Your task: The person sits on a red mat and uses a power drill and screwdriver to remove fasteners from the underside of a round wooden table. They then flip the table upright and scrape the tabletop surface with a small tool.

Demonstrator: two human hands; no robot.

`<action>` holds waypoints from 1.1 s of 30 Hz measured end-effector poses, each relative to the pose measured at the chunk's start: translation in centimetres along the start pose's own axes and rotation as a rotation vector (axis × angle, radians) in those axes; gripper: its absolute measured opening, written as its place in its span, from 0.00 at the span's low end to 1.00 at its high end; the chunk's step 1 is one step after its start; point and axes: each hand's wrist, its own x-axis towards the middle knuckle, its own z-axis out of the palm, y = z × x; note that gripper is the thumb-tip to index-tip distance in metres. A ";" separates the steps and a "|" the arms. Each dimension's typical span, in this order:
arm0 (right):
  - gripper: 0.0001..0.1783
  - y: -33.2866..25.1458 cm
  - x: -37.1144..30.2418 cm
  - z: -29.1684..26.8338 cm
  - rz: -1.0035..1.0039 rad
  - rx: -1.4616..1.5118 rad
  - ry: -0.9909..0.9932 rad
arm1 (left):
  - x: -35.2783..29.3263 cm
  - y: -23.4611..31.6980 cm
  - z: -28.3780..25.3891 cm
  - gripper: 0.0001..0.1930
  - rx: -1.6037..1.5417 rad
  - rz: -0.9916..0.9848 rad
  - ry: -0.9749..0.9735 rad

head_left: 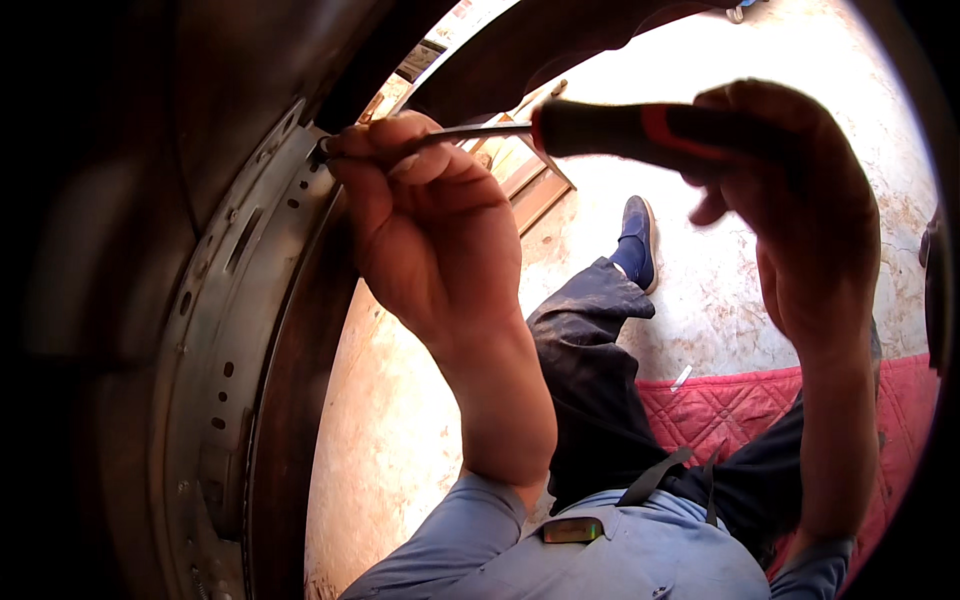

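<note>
My right hand [800, 190] is closed round the black and red handle of a screwdriver [625, 132], held nearly level. Its thin metal shaft runs left into my left hand [430, 210], whose fingers and thumb are pinched together around the shaft's far end. The screwdriver's tip is hidden by these fingers. A small dark spot shows at the fingertips, too small to name. Those fingertips are right at the upper end of a long metal drawer slide [235, 290], which has slots and round holes and is set along a dark panel at the left.
Dark wooden panels of a furniture body surround me at left and top. Beyond my hands lie brown wooden pieces [540, 195] on the pale, stained floor [760, 260]. A red quilted mat [720, 410] is under my legs; one leg with a blue shoe [637, 230] stretches forward.
</note>
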 end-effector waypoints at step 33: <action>0.18 1.9 5.1 0.2 -0.130 0.191 -0.391 | 0.5 0.1 -0.2 0.06 0.120 0.107 0.043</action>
